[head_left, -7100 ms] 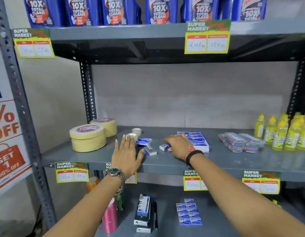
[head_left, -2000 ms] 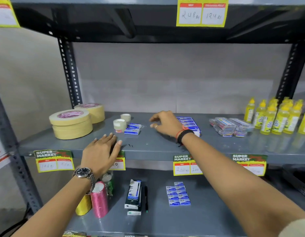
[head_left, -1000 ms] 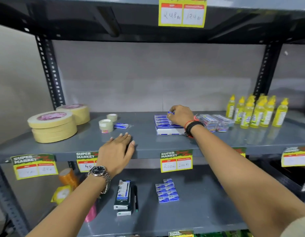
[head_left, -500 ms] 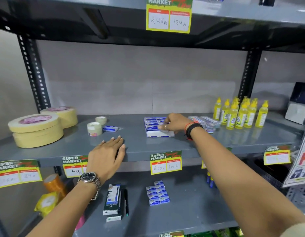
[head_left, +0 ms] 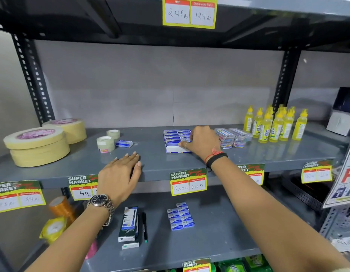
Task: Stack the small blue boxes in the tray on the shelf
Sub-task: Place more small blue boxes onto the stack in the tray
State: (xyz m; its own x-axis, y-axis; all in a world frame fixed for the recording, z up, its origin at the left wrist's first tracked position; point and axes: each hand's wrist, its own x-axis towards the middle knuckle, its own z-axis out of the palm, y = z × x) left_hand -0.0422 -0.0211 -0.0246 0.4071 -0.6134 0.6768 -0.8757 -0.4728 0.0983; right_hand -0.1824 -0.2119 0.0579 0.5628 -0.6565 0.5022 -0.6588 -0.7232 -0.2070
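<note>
From the head camera, the right hand rests on the right edge of the tray of small blue boxes mid-shelf, fingers curled against the front boxes, though whether it pinches one cannot be told. The left hand lies flat and empty on the shelf's front edge. One loose blue box sits beside the small tape rolls, well apart from the tray.

Matt grey painted metal shelf, glossy printed small blue boxes, shiny yellow plastic bottles.
</note>
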